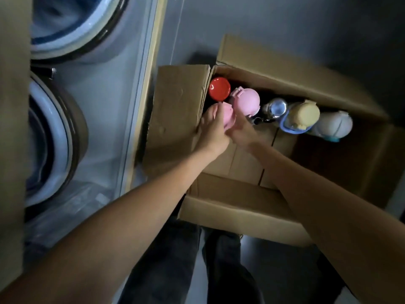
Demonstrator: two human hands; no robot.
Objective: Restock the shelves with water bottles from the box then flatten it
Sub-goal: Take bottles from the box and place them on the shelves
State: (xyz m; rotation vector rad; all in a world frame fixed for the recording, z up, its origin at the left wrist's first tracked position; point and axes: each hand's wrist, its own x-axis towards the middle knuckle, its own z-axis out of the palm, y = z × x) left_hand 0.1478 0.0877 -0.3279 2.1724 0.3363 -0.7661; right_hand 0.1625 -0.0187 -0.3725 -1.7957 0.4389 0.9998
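Dim aisle, grey floor (285, 23). Light is poor and the hands are slightly blurred.

The near pink bottle (228, 116) stands in the box (241, 207) at its 10 o'clock corner, tight to the side flap. Your left hand (213, 130) lies over the lid with the fingers curled down around it. Your right hand (241, 130) comes in from 3 o'clock, fingertips against the bottle's side. Whether it pinches or only steadies, the picture does not show. Two hands on one bottle is likely because it sits wedged beside its neighbours.

The rest line the box's 12 o'clock wall, upright, lids touching or nearly so:
- red-lidded bottle (219, 87) at the corner
- second pink bottle (246, 102)
- steel-capped bottle (276, 108)
- yellow-lidded bottle (303, 115)
- pale-lidded bottle (334, 123)

The 6 o'clock half of the box shows bare cardboard bottom. Flaps are folded outward all round, which keeps the mouth clear for lifting.

At your 9 o'clock is the shelf (151, 62), holding plastic-wrapped bowls (54, 139). Your legs (219, 270) are at 6 o'clock.

Judgement: restocking is under way and flattening is far off.
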